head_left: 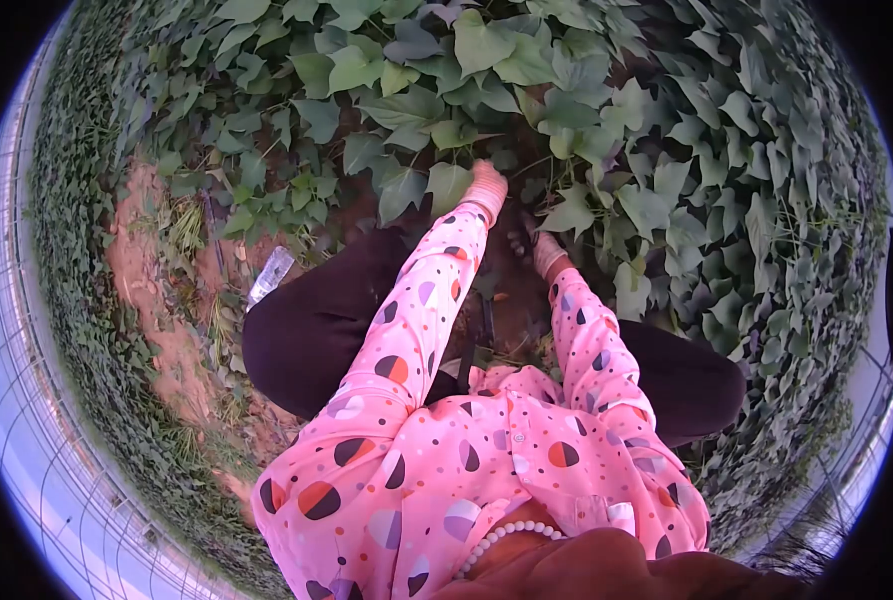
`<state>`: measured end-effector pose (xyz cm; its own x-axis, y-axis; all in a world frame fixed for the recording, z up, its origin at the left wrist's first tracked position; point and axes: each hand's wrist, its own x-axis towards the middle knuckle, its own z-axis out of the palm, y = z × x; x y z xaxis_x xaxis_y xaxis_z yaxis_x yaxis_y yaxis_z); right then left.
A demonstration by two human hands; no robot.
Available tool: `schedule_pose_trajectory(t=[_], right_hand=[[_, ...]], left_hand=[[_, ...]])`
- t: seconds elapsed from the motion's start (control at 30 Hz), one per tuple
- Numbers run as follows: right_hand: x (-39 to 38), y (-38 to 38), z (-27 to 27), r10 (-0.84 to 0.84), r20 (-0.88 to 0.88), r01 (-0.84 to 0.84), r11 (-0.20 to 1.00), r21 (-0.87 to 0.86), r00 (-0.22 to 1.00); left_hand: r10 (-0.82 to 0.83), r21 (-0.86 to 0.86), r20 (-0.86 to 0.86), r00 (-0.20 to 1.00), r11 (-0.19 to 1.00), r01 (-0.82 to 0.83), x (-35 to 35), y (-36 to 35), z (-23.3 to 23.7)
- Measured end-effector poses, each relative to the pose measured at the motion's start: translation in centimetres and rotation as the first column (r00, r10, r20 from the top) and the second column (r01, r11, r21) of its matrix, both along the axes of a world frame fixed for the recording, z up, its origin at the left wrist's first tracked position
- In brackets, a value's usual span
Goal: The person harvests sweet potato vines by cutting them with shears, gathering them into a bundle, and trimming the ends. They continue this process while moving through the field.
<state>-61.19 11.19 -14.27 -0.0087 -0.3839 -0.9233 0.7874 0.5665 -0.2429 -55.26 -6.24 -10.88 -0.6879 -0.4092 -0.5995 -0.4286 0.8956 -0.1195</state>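
Note:
My left hand, in a pale pink striped glove, reaches in among the stems of a broad-leaved green vine. Leaves and shadow hide its fingers, so I cannot see whether it grips anything. Lower and to the right, my right hand is close to the soil under the leaves. A light cuff shows at its wrist, while its dark finger area blends into shadow. Whether that hand holds something is not visible. Dark soil lies between my forearms.
My bent knees in dark trousers flank the work spot. A clear plastic bottle lies by the left knee. Reddish bare soil with weeds runs along the left. Dense vines cover the right, and wire mesh stands at the edges.

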Motion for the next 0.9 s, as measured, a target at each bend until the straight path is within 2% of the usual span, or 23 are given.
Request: schedule_pose_trajectory(t=[0.03, 0.07, 0.1, 0.13, 0.2, 0.23, 0.27, 0.3, 0.33, 0.37, 0.4, 0.43, 0.47, 0.5, 0.53, 0.57, 0.6, 0.63, 0.67, 0.73, 0.77, 0.87, 0.9], right_hand=[[-0.3, -0.2, -0.5, -0.002, 0.004, 0.002, 1.0, -0.002, 1.0], [-0.5, -0.4, -1.0, 0.101, -0.081, -0.096, 0.994, 0.06, 0.992], [-0.5, -0.5, -0.9, 0.207, -0.159, -0.187, 0.974, 0.13, 0.965], [0.0, 0.2, -0.6, 0.206, -0.156, -0.187, 0.974, 0.129, 0.966], [1.2, 1.4, 1.6, 0.15, -0.381, -0.204, 0.973, -0.106, 0.912], [1.3, 2.7, -2.6, 0.268, -0.442, -0.285, 0.958, 0.029, 0.856], [1.2, 3.4, -3.3, 0.259, -0.51, -0.274, 0.961, 0.046, 0.82], [0.8, 3.7, -2.8, 0.224, -0.551, -0.25, 0.968, 0.029, 0.804], [0.2, 3.6, -2.6, 0.191, -0.576, -0.231, 0.973, 0.003, 0.795], [-0.7, 3.1, -2.5, 0.148, -0.57, -0.213, 0.976, -0.048, 0.808], [-1.7, 2.3, -2.3, 0.107, -0.561, -0.2, 0.974, -0.106, 0.821], [-3.0, 1.5, -2.1, 0.05, -0.504, -0.166, 0.968, -0.188, 0.862], [-4.2, 0.8, -1.8, -0.005, -0.43, -0.126, 0.953, -0.276, 0.903], [-5.4, 0.6, -1.4, -0.078, -0.308, -0.029, 0.944, -0.328, 0.948], [-6.4, 0.9, -0.8, -0.144, -0.189, 0.068, 0.931, -0.359, 0.971], [-6.7, 1.4, 1.4, -0.282, -0.107, 0.252, 0.939, -0.233, 0.953], [-7.3, 2.9, 0.8, -0.21, -0.194, 0.18, 0.97, -0.162, 0.958], [-6.5, 3.6, 1.6, -0.189, -0.237, 0.161, 0.978, -0.132, 0.953], [-6.0, 3.9, 2.4, -0.162, -0.279, 0.139, 0.985, -0.1, 0.947], [-5.5, 3.9, 0.5, -0.195, -0.296, 0.153, 0.975, -0.159, 0.935], [-5.1, 4.1, -0.2, -0.229, -0.311, 0.169, 0.964, -0.208, 0.923], [-3.9, 3.5, 3.6, -0.29, -0.257, 0.236, 0.947, -0.22, 0.922], [-3.7, 3.4, 3.7, -0.254, -0.294, 0.198, 0.958, -0.207, 0.922]], left_hand=[[-0.073, -0.006, 0.028, 0.997, 0.997, 0.073, 0.2, 0.2, 0.4], [-0.092, 0.001, 0.038, 0.995, 0.996, 0.092, 0.4, 0.4, 0.8], [-0.073, 0.004, 0.033, 0.997, 0.997, 0.073, 0.9, 0.6, 1.1], [-0.062, 0.008, 0.037, 0.997, 0.998, 0.062, 1.1, 0.7, 1.5], [-0.036, 0.026, 0.05, 0.998, 0.999, 0.035, 1.7, 0.6, 2.6], [-0.014, 0.023, 0.043, 0.999, 1.0, 0.013, 2.2, 0.2, 4.1], [0.012, 0.016, 0.032, 0.999, 1.0, -0.013, 2.5, -0.3, 5.7], [0.064, -0.012, 0.01, 0.998, 0.998, -0.064, 3.1, -1.0, 8.2], [0.171, -0.011, -0.172, 0.97, 0.984, -0.175, 4.2, -2.6, 8.3], [0.353, 0.071, -0.385, 0.853, 0.933, -0.353, 5.6, -4.6, 7.7], [0.466, 0.114, -0.482, 0.742, 0.873, -0.474, 6.6, -6.1, 11.5], [0.634, 0.165, -0.483, 0.604, 0.743, -0.649, 6.7, -7.6, 15.3], [0.486, 0.001, -0.58, 0.654, 0.803, -0.596, 7.9, -9.9, 17.6], [0.491, -0.036, -0.684, 0.539, 0.716, -0.697, 9.0, -11.7, 19.2], [0.517, 0.085, -0.768, 0.378, 0.668, -0.74, 10.3, -13.6, 21.5], [0.53, 0.278, -0.842, 0.104, 0.59, -0.758, 11.8, -15.7, 22.7], [0.543, 0.503, -0.824, -0.162, 0.569, -0.65, 13.6, -18.3, 23.9], [0.45, 0.392, -0.881, -0.147, 0.516, -0.762, 14.6, -18.0, 28.8], [0.382, 0.425, -0.891, -0.244, 0.517, -0.743, 15.6, -18.2, 32.1], [0.202, 0.304, -0.952, -0.23, 0.536, -0.788, 18.5, -18.6, 36.4], [0.24, 0.361, -0.933, -0.27, 0.581, -0.73, 19.8, -18.0, 38.4], [0.338, 0.506, -0.861, -0.381, 0.656, -0.561, 22.9, -15.0, 40.6], [0.377, 0.565, -0.81, -0.45, 0.71, -0.421, 23.0, -12.9, 40.8]])
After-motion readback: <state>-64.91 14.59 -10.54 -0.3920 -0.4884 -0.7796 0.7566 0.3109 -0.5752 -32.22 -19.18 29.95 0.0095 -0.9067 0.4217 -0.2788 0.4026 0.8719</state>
